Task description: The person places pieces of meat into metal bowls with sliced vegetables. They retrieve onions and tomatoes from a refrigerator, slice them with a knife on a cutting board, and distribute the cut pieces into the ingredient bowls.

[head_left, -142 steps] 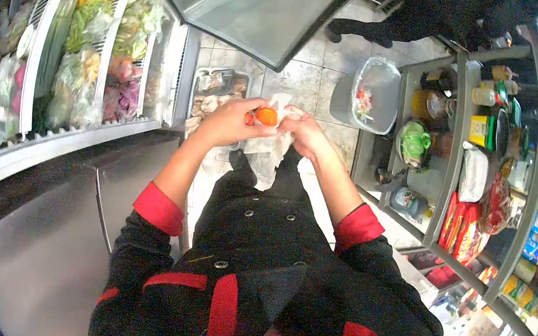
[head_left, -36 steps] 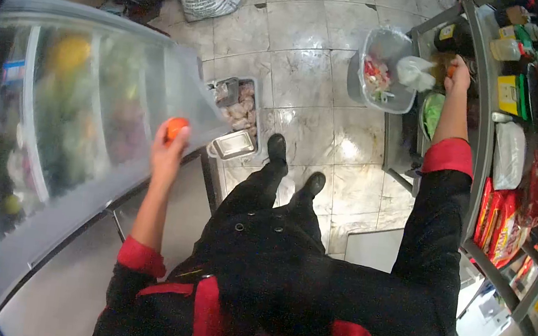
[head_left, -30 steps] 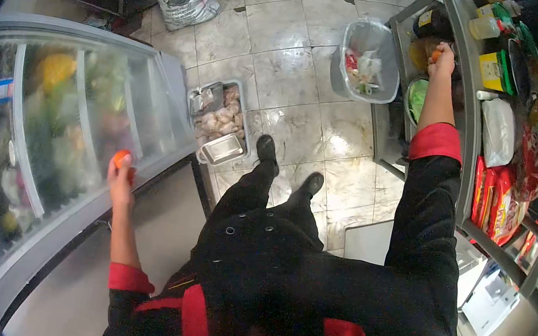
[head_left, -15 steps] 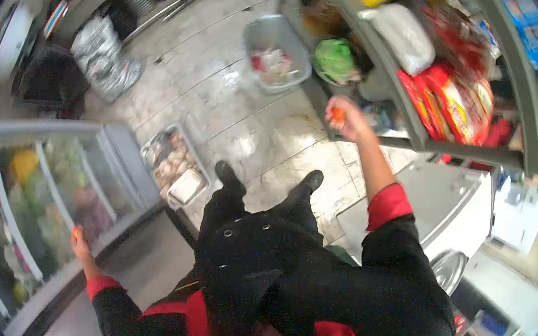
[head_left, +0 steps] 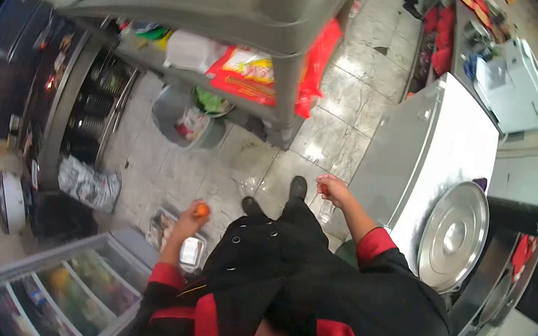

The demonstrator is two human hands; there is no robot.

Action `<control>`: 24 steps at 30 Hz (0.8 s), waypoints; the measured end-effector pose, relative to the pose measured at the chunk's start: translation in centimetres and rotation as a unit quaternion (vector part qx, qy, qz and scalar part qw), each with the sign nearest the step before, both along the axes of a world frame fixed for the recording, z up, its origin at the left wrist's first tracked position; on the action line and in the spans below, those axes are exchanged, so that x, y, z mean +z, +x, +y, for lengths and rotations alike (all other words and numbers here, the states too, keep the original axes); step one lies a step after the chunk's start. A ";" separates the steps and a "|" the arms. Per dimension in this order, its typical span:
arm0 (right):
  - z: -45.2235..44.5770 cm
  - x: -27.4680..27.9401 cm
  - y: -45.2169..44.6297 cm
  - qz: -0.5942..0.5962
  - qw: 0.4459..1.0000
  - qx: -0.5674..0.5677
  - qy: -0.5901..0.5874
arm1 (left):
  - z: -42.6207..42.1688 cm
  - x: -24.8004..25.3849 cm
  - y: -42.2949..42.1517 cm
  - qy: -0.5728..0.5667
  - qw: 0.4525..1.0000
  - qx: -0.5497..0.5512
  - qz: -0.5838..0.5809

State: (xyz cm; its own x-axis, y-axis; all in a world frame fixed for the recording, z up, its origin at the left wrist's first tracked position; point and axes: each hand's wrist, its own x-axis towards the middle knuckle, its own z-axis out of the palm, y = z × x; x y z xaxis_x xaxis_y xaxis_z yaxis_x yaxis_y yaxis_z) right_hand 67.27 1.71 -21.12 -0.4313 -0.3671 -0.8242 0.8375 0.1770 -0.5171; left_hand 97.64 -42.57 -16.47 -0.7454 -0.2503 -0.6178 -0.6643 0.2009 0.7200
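My left hand point(head_left: 187, 225) is closed around a small, round, orange-red tomato point(head_left: 202, 209), above a grey tub point(head_left: 158, 225) on the floor that holds pale pieces and a white rectangular container point(head_left: 191, 251). My right hand point(head_left: 336, 193) is held out in front of the white chest unit, fingers curled on another orange-red tomato point(head_left: 324, 189), most of it hidden by the fingers. Neither hand touches a surface.
Ahead stands a grey shelf point(head_left: 233, 19) with red packets point(head_left: 247, 74). A grey bin point(head_left: 168, 115) sits on the tiles below. At right, a round metal lid point(head_left: 454, 236) lies on the white unit point(head_left: 446, 149). A glass-topped cooler point(head_left: 66, 284) is at lower left.
My view has turned right, bringing the white unit and metal lid further in. My left hand has come away from the cooler and inward, still holding its tomato. The right hand is now lower, closer to my body.
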 end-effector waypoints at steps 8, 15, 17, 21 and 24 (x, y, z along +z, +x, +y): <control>7.8 7.4 -6.2 0.049 0.988 -0.011 -0.148 | 24.4 7.6 -29.8 -0.022 0.932 -0.357 0.066; 15.6 10.7 -11.3 0.110 0.968 -0.080 -0.209 | 38.7 9.4 -43.3 0.051 0.892 -0.423 0.150; 17.6 11.2 -14.4 0.113 0.970 -0.134 -0.170 | 40.3 9.4 -46.1 0.101 0.922 -0.368 0.074; 19.1 12.9 -21.4 0.188 0.954 -0.174 -0.157 | 41.3 9.0 -50.9 0.144 0.943 -0.287 0.087; 19.1 14.3 -26.0 0.208 0.955 -0.121 -0.170 | 43.1 9.3 -54.6 0.121 0.944 -0.264 0.154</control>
